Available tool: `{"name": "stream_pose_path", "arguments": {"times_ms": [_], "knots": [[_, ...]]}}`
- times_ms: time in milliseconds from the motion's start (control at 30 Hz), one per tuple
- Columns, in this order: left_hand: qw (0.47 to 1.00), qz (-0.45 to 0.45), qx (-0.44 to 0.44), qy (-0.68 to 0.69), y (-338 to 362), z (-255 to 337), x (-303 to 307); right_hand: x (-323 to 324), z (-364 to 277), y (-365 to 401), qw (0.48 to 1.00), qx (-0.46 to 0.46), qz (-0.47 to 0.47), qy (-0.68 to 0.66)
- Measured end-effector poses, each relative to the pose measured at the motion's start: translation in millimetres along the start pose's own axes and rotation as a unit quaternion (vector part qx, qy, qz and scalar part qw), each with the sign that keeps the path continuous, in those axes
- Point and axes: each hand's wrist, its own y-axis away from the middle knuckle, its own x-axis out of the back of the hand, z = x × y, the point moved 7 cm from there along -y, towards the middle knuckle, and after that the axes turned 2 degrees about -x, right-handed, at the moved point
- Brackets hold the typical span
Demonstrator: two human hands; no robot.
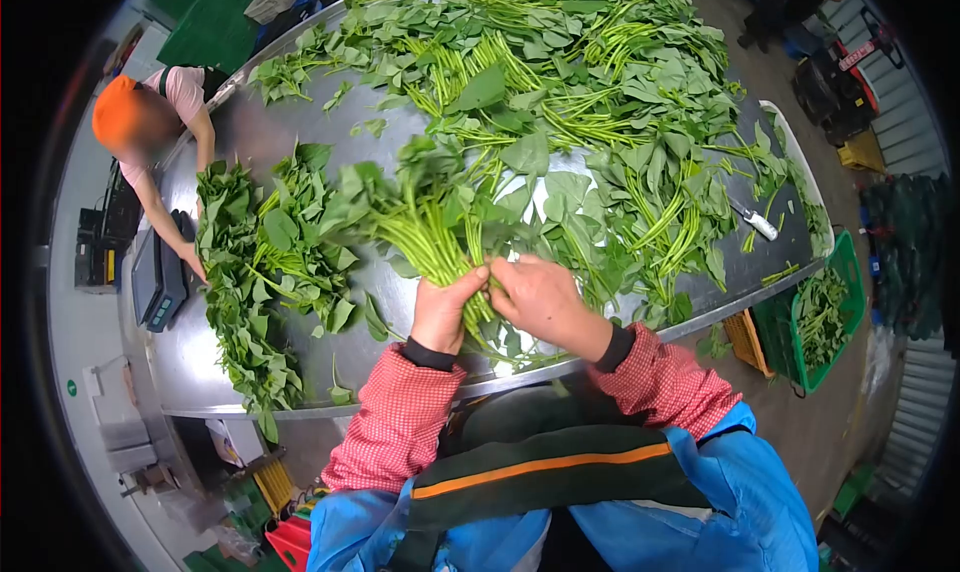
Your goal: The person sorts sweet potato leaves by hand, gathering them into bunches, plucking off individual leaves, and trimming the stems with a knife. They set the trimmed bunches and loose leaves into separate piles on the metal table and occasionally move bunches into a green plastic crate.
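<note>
A bunch of leafy green stems [425, 234] is upright above the near part of the metal table [330, 364]. My left hand [443, 307] is wrapped round the lower stems. My right hand [545, 297] is closed beside it, its fingertips pinching at the stems on the bunch's right side. Behind the bunch lies a big heap of leafy greens [600, 92], with more stems [670, 212] to the right of my hands. Bundles of greens [245, 282] are laid out on the left side of the table.
A co-worker in an orange cap [120, 117] reaches over the table at the left, near a scale [160, 277]. A knife with a white handle [762, 226] lies at the right. Beyond the right edge stands a green crate [848, 282] holding greens. Another person [790, 2] is at the upper right.
</note>
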Motion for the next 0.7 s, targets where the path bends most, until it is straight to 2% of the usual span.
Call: {"name": "stream_pose_path", "arguments": {"times_ms": [33, 133, 200, 233, 333, 400, 433, 500, 533, 600, 700], "knots": [[1.000, -0.002, 0.003, 0.002, -3, -4, 0, -1, 1, 2, 1.000, 0.005, 0.018, -0.017], [0.999, 0.045, 0.002, 0.014, -9, -5, 3, 3, 9, 13, 1.000, -0.006, -0.020, 0.016], [0.995, 0.095, 0.030, 0.031, -14, -1, 11, 4, 25, 25, 0.997, -0.053, -0.056, 0.002], [0.995, 0.088, 0.021, 0.038, -18, -4, 17, 4, 31, 30, 0.994, -0.075, -0.073, -0.003], [0.993, 0.078, 0.005, 0.088, -17, -3, 9, -5, 35, 44, 0.969, -0.131, -0.163, -0.131], [0.992, 0.082, 0.019, 0.091, -15, 0, 2, -15, 49, 59, 0.945, -0.152, -0.060, -0.283], [0.993, 0.066, 0.003, 0.103, -20, -1, 1, -39, 70, 69, 0.952, -0.184, -0.080, -0.233], [0.998, 0.015, 0.020, 0.064, -29, -2, 8, -24, 78, 64, 0.956, -0.199, -0.066, -0.203], [0.998, 0.033, 0.025, 0.044, -25, 4, 9, -7, 79, 61, 0.937, -0.239, -0.033, -0.252], [0.998, 0.059, -0.008, 0.018, -25, 8, 24, 8, 89, 55, 0.921, -0.280, 0.014, -0.270], [0.999, 0.036, -0.040, 0.004, -8, 29, 2, 8, 92, 48, 0.922, -0.289, 0.025, -0.257]]}}
